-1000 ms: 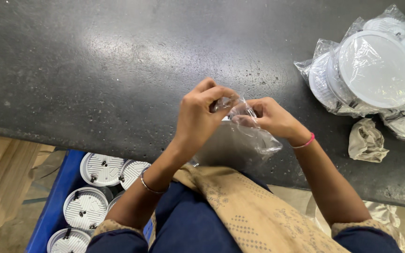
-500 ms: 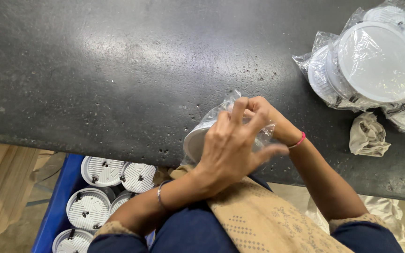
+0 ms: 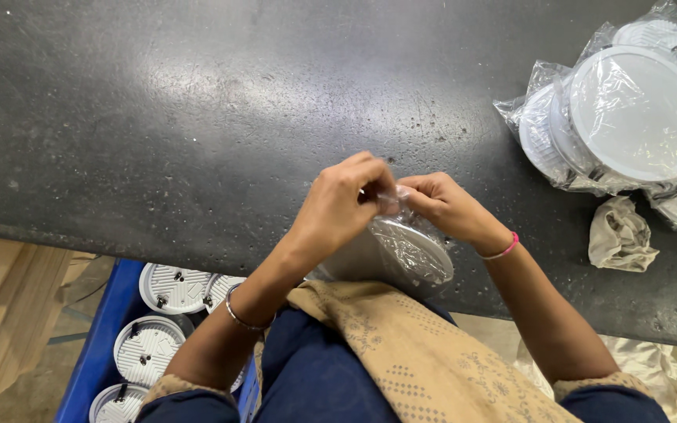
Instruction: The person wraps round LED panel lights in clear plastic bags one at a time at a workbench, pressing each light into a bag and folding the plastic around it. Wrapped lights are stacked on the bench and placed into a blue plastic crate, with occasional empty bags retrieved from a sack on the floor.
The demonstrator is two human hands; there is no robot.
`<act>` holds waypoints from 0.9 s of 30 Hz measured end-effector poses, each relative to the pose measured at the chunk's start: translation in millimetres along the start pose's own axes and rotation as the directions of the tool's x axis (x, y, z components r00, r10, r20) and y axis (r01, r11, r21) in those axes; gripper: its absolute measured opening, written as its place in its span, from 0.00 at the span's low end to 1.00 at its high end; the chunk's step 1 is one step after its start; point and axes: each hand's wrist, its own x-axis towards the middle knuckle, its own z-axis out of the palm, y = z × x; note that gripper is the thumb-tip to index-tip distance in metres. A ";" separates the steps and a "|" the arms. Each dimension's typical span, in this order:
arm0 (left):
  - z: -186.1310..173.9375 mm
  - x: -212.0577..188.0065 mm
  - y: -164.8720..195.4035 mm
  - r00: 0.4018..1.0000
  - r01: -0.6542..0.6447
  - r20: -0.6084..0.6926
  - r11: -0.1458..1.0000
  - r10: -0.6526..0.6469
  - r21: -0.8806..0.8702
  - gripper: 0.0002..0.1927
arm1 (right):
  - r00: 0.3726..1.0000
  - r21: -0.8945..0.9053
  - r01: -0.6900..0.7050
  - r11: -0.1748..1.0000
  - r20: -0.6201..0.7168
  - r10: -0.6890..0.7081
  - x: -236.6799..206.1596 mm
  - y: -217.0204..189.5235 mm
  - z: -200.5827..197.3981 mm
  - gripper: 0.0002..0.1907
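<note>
Honestly, with left hand (image 3: pixel 346 204) and right hand (image 3: pixel 444 205) both pinching the plastic bag (image 3: pixel 409 247), I'd keep its mouth taut over the disc.

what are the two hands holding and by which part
Both the left hand and right hand pinch the gathered top of a clear plastic bag wrapped around a round white disc.

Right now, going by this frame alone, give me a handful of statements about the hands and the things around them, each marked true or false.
1. Both hands, left hand and right hand, pinch the top of a clear bag holding a round disc. True.
2. The bagged discs are piled at the table's left end. False: at its right end.
3. A blue crate below the table holds unbagged round discs. True.
4. The crumpled rag lies in the person's lap. False: on the table.
</note>
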 end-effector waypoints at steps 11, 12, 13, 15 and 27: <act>-22.4 -22.9 1.6 0.920 -0.387 0.197 0.867 0.339 0.315 0.24 | 0.993 -0.127 0.061 0.990 0.113 -0.047 -15.4 -49.4 -3.7 0.18; -21.3 -23.3 5.3 0.922 -0.384 0.196 0.860 0.335 0.335 0.27 | 0.991 -0.163 0.066 0.984 0.127 -0.045 -18.4 -53.0 -5.0 0.19; -19.8 -22.3 8.2 0.948 -0.293 0.199 0.923 0.248 0.250 0.25 | 0.989 -0.199 0.073 0.977 0.143 -0.044 -20.2 -55.7 -6.6 0.21; -17.1 -22.7 14.3 0.971 -0.072 0.234 0.993 0.049 0.091 0.20 | 0.989 -0.204 0.034 0.978 0.147 -0.004 -24.5 -59.5 -6.4 0.22; -51.3 -28.3 -4.3 0.983 0.111 -0.142 0.993 -0.116 -0.047 0.24 | 0.677 -0.625 0.044 0.779 -0.554 -0.484 -168.6 -109.0 -67.2 0.26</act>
